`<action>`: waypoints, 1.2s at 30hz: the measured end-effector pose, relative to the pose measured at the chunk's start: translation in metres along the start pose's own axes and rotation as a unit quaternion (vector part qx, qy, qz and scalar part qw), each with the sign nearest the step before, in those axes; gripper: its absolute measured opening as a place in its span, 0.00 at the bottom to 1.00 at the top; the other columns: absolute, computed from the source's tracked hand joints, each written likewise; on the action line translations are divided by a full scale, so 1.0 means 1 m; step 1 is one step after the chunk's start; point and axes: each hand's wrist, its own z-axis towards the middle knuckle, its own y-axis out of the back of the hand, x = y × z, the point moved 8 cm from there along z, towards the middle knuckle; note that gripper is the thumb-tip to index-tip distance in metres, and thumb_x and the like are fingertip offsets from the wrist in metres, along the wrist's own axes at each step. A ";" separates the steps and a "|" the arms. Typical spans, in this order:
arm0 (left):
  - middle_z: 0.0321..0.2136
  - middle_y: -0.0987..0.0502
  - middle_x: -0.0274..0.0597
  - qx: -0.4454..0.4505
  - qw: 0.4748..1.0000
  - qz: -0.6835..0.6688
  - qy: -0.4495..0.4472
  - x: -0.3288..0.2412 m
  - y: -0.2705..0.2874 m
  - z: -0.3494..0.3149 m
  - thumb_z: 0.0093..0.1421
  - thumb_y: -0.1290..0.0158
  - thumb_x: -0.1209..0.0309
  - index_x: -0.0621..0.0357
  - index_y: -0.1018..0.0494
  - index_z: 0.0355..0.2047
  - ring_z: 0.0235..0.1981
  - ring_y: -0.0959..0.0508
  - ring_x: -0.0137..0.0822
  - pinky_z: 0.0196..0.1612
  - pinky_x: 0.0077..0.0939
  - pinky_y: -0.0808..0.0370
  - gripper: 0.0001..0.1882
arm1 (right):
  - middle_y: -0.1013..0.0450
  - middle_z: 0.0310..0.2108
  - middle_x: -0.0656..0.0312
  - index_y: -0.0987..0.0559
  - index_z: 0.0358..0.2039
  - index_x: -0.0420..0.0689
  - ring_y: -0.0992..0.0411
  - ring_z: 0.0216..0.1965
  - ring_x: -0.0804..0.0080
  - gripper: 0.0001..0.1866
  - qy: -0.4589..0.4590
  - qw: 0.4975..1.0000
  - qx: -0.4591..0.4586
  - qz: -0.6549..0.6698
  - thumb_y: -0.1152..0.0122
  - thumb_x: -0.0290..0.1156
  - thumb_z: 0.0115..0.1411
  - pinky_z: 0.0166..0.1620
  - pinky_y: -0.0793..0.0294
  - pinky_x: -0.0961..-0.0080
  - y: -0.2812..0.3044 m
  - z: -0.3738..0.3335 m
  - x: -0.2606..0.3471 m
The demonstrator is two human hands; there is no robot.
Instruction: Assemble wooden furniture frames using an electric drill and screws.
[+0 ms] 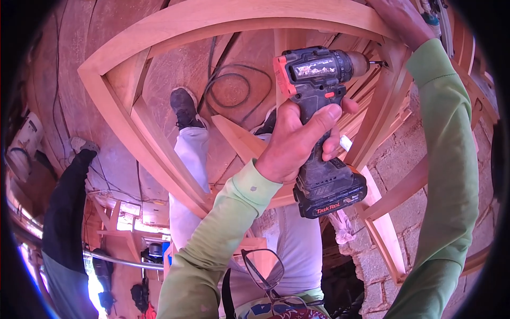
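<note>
A black cordless drill [319, 69] with a red-orange back end lies level in my left hand [303, 141], whose fingers wrap round its grip. Its battery [332, 194] hangs below my fist. The chuck points right, and the bit [378, 63] meets the inner side of a curved wooden frame [212, 21] near its upper right corner. Over that corner rests my right hand [401, 21], touching the wood; its fingers run out of view at the top edge. Both my sleeves are light green.
A dark cable [228, 74] loops on the floor beside my shoe [184, 106]. At the right are a rough block wall [382, 255] and more wooden pieces [390, 234]. Another person's dark-clothed leg [66, 212] stands at the left. Eyeglasses [265, 271] hang at my chest.
</note>
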 end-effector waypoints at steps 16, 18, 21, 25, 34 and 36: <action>0.50 0.24 0.44 -0.005 1.000 -0.007 0.010 0.005 0.007 0.001 0.72 0.48 0.69 0.64 0.34 0.58 0.23 0.32 0.21 0.24 0.17 0.31 0.18 | 0.21 0.39 0.51 0.27 0.45 0.31 0.22 0.44 0.64 0.12 0.008 0.999 0.016 -0.040 0.54 0.26 0.67 0.53 0.26 0.70 -0.002 0.001 0.000; 0.44 0.23 0.42 -0.005 1.000 0.010 0.014 0.002 0.012 0.003 0.71 0.47 0.70 0.64 0.32 0.54 0.21 0.31 0.21 0.24 0.20 0.29 0.16 | 0.21 0.39 0.52 0.27 0.46 0.31 0.22 0.44 0.64 0.13 0.000 1.000 0.013 -0.027 0.54 0.27 0.67 0.53 0.26 0.70 -0.005 0.000 -0.002; 0.34 0.22 0.38 0.015 0.993 0.115 -0.016 -0.008 0.012 0.008 0.70 0.46 0.70 0.65 0.29 0.48 0.19 0.30 0.22 0.24 0.22 0.29 0.12 | 0.20 0.40 0.51 0.29 0.49 0.31 0.22 0.46 0.64 0.15 0.022 0.999 0.011 -0.048 0.54 0.27 0.67 0.54 0.26 0.70 -0.001 -0.002 0.002; 0.27 0.24 0.35 -0.005 0.977 0.202 -0.067 -0.015 0.010 0.008 0.69 0.46 0.68 0.66 0.27 0.45 0.17 0.30 0.21 0.23 0.21 0.30 0.12 | 0.20 0.42 0.51 0.30 0.52 0.31 0.22 0.47 0.63 0.17 0.008 0.999 -0.002 -0.052 0.53 0.29 0.67 0.55 0.26 0.70 0.000 -0.007 0.003; 0.18 0.32 0.29 0.005 0.985 0.174 0.014 -0.014 0.008 0.009 0.70 0.47 0.66 0.67 0.27 0.45 0.17 0.34 0.21 0.23 0.19 0.34 0.13 | 0.20 0.41 0.52 0.28 0.49 0.33 0.22 0.45 0.64 0.16 0.074 0.995 0.022 -0.058 0.51 0.32 0.66 0.53 0.26 0.70 0.002 -0.005 0.005; 0.20 0.26 0.33 0.009 0.966 0.253 -0.045 -0.018 0.010 0.008 0.69 0.47 0.70 0.67 0.26 0.41 0.17 0.29 0.22 0.21 0.20 0.31 0.10 | 0.20 0.41 0.52 0.28 0.49 0.33 0.22 0.45 0.65 0.16 0.011 0.996 0.009 -0.094 0.51 0.31 0.66 0.53 0.26 0.70 0.001 -0.002 -0.002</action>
